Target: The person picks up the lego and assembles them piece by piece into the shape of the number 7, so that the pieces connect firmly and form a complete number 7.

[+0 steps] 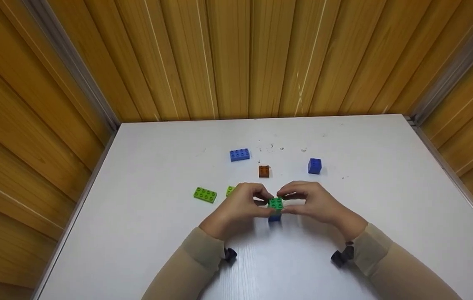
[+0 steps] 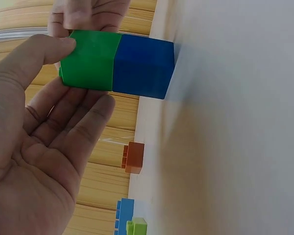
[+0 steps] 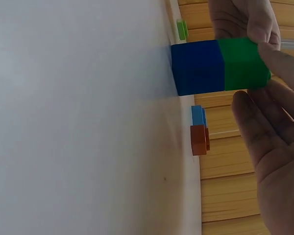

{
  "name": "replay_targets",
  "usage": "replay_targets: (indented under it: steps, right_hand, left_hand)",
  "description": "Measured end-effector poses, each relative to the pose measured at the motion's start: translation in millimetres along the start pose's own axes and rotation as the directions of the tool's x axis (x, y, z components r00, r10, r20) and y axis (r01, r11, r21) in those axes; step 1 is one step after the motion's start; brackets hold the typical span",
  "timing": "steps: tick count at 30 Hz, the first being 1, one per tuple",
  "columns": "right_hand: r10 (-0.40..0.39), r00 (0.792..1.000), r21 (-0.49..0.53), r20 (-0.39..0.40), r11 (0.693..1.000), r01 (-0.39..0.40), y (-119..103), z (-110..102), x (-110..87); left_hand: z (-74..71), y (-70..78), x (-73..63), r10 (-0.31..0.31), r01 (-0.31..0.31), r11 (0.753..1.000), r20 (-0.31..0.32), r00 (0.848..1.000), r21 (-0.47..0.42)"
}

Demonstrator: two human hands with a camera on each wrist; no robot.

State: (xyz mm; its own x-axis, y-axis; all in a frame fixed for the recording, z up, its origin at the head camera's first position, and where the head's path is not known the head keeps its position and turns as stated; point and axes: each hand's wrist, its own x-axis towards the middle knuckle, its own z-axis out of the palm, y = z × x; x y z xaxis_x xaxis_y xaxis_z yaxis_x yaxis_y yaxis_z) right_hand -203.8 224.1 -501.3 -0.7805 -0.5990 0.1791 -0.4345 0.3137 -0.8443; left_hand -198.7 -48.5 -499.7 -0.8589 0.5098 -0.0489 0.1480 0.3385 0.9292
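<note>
A green building brick sits squarely on top of a dark blue brick, and the two form a small tower on the white table. My left hand holds the green brick from the left, its thumb touching the near side. From the right, my right hand holds the same brick between thumb and fingers. In the right wrist view the green brick meets the blue brick with no visible gap. The studs of the green brick face up, uncovered.
Beyond the hands lie a light blue brick, a brown brick and a dark blue brick. A lime green brick is to the left; another lime brick is partly hidden behind my left hand. Wood-patterned panels surround the table.
</note>
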Motion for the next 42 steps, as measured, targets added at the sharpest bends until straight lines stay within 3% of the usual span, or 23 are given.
replay_targets:
  steps: [7, 15, 20, 24, 33, 38, 42]
  right_hand:
    - [0.076, 0.982, -0.031, -0.174, 0.996, -0.083, -2.0, -28.4, 12.4]
    - [0.188, 0.913, 0.038, -0.363, 0.982, -0.187, 12.3, -71.2, 32.3]
    - [0.254, 0.871, 0.037, -0.42, 0.964, -0.263, 28.1, -90.5, 41.8]
    - [0.266, 0.852, 0.039, -0.45, 0.959, -0.279, 42.7, -99.0, 44.1]
    - [0.316, 0.797, 0.063, -0.514, 0.941, -0.333, 60.8, -102.3, 23.1]
    - [0.332, 0.801, 0.089, -0.498, 0.939, -0.333, 68.0, -103.2, 16.8]
    - [0.361, 0.826, 0.07, -0.432, 0.927, -0.368, 74.2, -104.6, 17.4]
  left_hand:
    - [-2.6, 1.3, -0.1, -0.052, 0.051, 0.999, -0.028, 0.998, -0.012]
    - [-6.4, -2.0, 1.1, -0.062, 0.061, 0.997, -0.038, 0.997, -0.048]
    - [-5.3, -3.5, 0.1, -0.071, 0.069, 0.996, -0.039, 0.997, -0.059]
    - [-3.3, -3.7, 0.1, -0.071, 0.068, 0.995, -0.036, 0.997, -0.071]
    - [2.1, -2.5, -0.2, -0.078, 0.078, 0.994, -0.005, 0.997, -0.081]
    - [2.5, -3.1, -1.8, -0.094, 0.094, 0.992, -0.001, 0.996, -0.088]
    - [2.1, -3.8, -0.7, -0.073, 0.073, 0.995, -0.001, 0.997, -0.071]
